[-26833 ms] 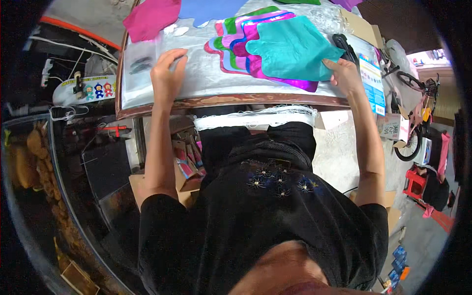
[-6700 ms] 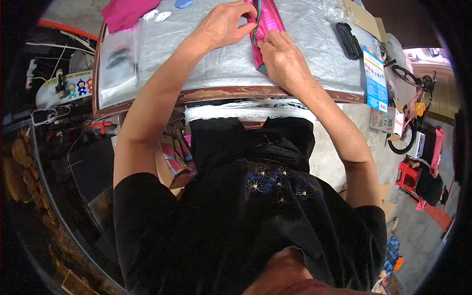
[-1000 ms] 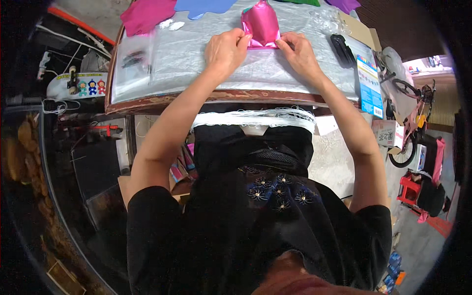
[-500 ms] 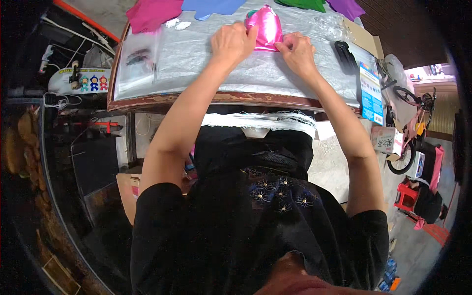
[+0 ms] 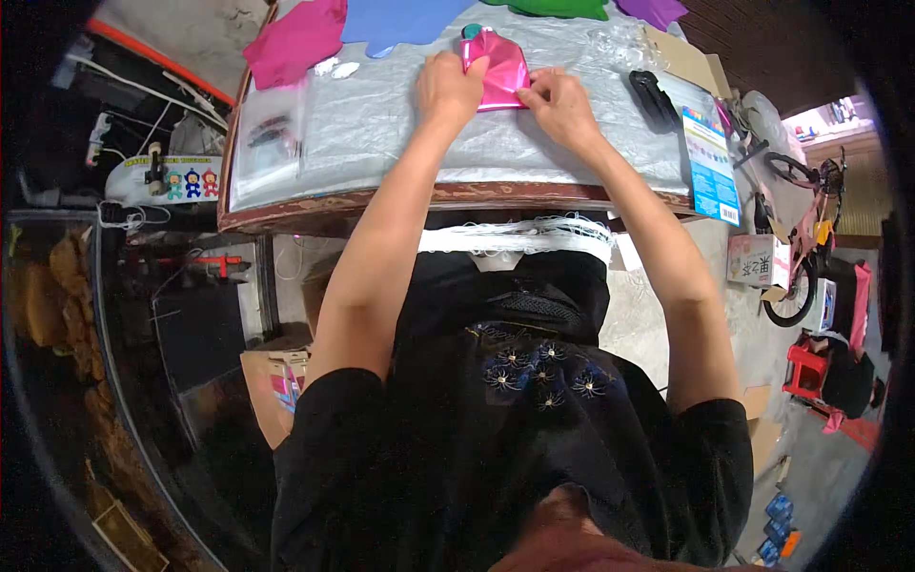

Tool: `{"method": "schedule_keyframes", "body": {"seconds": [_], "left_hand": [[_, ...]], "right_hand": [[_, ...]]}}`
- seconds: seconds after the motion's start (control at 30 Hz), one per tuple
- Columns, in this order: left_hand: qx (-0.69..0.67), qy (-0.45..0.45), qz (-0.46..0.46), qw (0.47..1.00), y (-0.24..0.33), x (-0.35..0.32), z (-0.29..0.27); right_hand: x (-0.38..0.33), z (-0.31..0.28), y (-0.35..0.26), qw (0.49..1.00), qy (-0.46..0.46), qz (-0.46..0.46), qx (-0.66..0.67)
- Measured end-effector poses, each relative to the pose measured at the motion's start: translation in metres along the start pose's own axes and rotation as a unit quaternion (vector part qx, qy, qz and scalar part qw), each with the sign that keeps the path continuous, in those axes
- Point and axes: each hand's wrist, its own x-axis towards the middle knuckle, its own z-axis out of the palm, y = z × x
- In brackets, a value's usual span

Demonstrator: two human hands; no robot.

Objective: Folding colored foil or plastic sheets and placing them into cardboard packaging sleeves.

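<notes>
A shiny pink foil-like pouch lies on the silvery sheet covering the table. My left hand is closed on its left edge, the thumb pressed over the glossy surface. At its lower right corner, my right hand pinches the edge between thumb and fingers. A small teal round thing shows at the pouch's upper left; I cannot make out what it is. What may be inside the pouch is hidden.
Magenta, blue, green and purple pieces lie along the far edge. Small white lumps, a clear bag, a black tool-like object and a blue-and-white package are on the table.
The pouch has tilted, its top leaning left, and the teal thing shows more. Both hands still hold its edges. The whole view has shifted slightly.
</notes>
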Motion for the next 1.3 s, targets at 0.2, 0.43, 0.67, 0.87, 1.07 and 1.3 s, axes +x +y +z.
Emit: {"method": "schedule_keyframes", "body": {"seconds": [0.2, 0.43, 0.67, 0.87, 1.07, 1.3], "left_hand": [[-0.628, -0.070, -0.122, 0.766, 0.001, -0.048, -0.005], [-0.674, -0.052, -0.117, 0.727, 0.031, -0.086, -0.021], [-0.673, -0.008, -0.054, 0.738, 0.028, -0.101, -0.021], [-0.710, -0.009, -0.080, 0.700, 0.039, -0.110, -0.034], [-0.720, -0.003, -0.073, 0.690, 0.030, -0.120, -0.037], [-0.681, -0.019, -0.054, 0.730, 0.030, -0.132, -0.034]], "right_hand": [[-0.044, -0.035, -0.039, 0.973, -0.055, 0.067, 0.213], [-0.088, -0.044, -0.070, 0.942, 0.002, 0.109, 0.318], [-0.098, -0.040, -0.089, 0.894, 0.065, 0.135, 0.423], [-0.113, -0.039, -0.103, 0.902, 0.099, 0.119, 0.403], [-0.122, -0.039, -0.106, 0.896, 0.066, 0.128, 0.419], [-0.111, -0.035, -0.104, 0.936, 0.137, 0.003, 0.325]]}}
